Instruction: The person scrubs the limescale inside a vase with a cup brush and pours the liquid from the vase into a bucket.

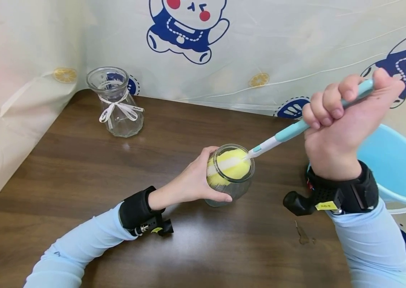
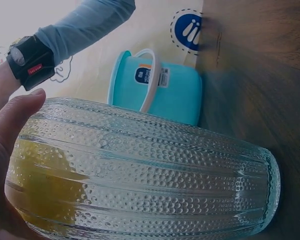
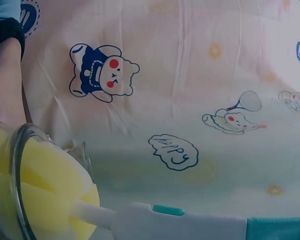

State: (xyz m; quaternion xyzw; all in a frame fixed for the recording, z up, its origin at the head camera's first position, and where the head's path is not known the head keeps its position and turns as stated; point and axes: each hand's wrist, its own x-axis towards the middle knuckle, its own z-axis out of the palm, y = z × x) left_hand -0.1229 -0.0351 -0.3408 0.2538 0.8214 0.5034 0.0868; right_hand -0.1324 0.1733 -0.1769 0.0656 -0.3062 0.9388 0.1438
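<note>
Dotted glass jar point(image 1: 229, 176) mid-table point(image 1: 80, 168), tilted, left hand point(image 1: 192, 182) wrapped round it, yellow sponge head point(image 1: 232, 165) inside; right hand point(image 1: 339, 120) fisted on brush handle point(image 1: 296, 128); second vase point(image 1: 116, 102) well behind jar; blue bucket point(image 1: 397, 164) right of jar.

My head camera looks down and forward over the glass jar point(image 1: 229, 176) from above. My left wrist camera sits right against the jar's ribbed side point(image 2: 150, 175), facing the blue bucket point(image 2: 160, 87) beyond. My right wrist camera looks along the brush handle point(image 3: 190, 225) at the jar's mouth point(image 3: 20, 185), close up.
</note>
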